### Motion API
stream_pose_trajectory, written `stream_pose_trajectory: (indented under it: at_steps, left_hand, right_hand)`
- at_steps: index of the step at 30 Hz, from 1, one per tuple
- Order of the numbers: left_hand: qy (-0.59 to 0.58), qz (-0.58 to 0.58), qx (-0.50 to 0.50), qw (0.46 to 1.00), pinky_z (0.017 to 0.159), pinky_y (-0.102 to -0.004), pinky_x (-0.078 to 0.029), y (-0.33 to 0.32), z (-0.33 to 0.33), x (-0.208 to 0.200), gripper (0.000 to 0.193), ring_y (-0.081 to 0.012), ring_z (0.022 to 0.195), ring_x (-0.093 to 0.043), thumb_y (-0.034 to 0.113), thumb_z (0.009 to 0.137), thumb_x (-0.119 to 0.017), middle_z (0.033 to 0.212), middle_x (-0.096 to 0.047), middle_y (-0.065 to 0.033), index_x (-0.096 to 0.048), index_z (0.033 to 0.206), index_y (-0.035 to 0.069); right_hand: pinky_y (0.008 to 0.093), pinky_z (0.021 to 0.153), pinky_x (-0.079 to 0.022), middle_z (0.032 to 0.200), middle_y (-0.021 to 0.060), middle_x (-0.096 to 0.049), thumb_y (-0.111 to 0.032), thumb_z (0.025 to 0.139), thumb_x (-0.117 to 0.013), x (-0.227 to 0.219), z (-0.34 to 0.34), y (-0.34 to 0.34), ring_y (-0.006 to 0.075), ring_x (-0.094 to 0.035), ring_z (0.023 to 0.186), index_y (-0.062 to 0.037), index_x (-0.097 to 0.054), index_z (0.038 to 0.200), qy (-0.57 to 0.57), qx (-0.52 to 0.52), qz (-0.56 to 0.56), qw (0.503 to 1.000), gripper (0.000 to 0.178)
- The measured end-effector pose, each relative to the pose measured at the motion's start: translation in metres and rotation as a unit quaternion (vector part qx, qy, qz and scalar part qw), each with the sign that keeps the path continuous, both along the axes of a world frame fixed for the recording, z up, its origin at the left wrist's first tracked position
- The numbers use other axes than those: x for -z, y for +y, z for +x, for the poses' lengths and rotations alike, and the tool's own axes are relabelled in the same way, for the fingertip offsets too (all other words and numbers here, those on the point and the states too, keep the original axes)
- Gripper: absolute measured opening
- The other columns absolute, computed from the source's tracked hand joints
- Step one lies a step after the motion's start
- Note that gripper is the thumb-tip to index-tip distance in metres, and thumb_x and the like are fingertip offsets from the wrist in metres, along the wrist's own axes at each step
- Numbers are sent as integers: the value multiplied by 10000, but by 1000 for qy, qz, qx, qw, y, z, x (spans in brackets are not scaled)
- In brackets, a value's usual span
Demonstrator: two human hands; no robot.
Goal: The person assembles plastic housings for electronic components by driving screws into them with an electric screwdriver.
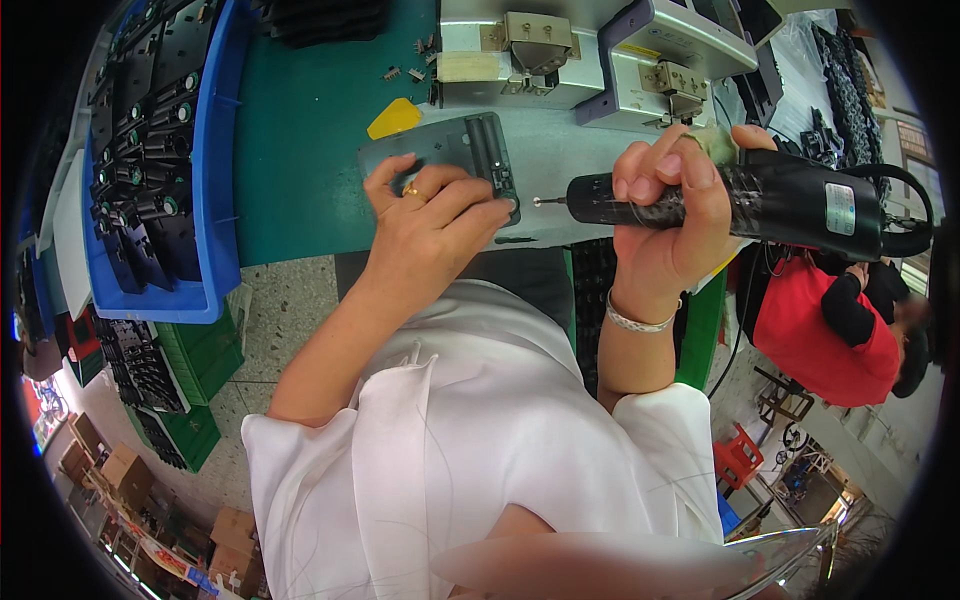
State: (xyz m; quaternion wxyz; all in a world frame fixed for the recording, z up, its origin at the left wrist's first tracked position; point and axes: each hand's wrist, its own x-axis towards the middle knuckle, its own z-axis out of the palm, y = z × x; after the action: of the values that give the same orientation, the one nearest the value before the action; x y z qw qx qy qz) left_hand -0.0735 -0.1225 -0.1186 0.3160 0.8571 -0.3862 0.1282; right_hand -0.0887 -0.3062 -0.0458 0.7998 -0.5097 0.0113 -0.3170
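A black electric screwdriver (785, 205) lies nearly level in my right hand (672, 205), whose fingers are wrapped round its body. Its bit points left and carries a small shiny screw (538, 202) at the tip. Just left of that tip, a flat dark plastic housing (430, 142) rests on the bench. My left hand (430, 220) grips this housing, its bent fingers pressed on the near side and right corner. A small gap separates the screw from the housing's right edge. The palm hides part of the housing.
A blue bin (222, 170) full of black parts stands at left. Metal fixtures (540, 45) occupy the back of the green bench (290, 150). Near them lie a yellow piece (395, 118) and several small metal parts (417, 73). A person in red (825, 335) sits at right.
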Motion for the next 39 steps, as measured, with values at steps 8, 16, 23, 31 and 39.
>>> stream_pose_trajectory:
  at_steps: [8,16,23,31,39]
  left_hand:
    - [11,19,-5,1000,934,-415,-275,-7,4,0,192,-141,853,-569,157,721,-756,845,-615,53,-666,891,169]
    - [42,-23,-45,998,910,-385,-262,-11,0,8,179,-154,832,-561,167,735,-748,811,-602,48,-661,891,166]
    - [-76,-5,-48,996,899,-419,-263,-8,-8,18,185,-106,831,-547,166,698,-708,780,-557,76,-655,874,189]
    - [-28,-2,-65,998,917,-413,-252,-10,-3,3,211,-114,837,-554,190,687,-758,833,-589,91,-666,876,205]
    - [45,-12,-38,998,878,-424,-268,-14,1,11,206,-140,892,-527,193,696,-736,881,-573,71,-629,872,198]
  right_hand:
    - [330,458,-456,633,101,-493,-10,835,-535,1,2,0,165,-467,467,-63,-341,1193,-15,3,-5,1000,411]
    - [332,459,-456,639,107,-484,-30,846,-516,5,1,-5,165,-463,479,-64,-333,1202,-15,1,3,1000,402]
    - [329,459,-460,642,105,-493,14,825,-537,4,5,3,191,-484,460,-71,-341,1180,-13,-6,13,1000,414]
    - [327,463,-465,649,107,-514,18,826,-554,15,11,5,174,-491,464,-74,-351,1171,-17,-23,-8,1000,411]
    - [343,469,-459,662,96,-511,-11,849,-522,11,10,-3,157,-482,496,-79,-344,1214,-27,5,1,1000,412]
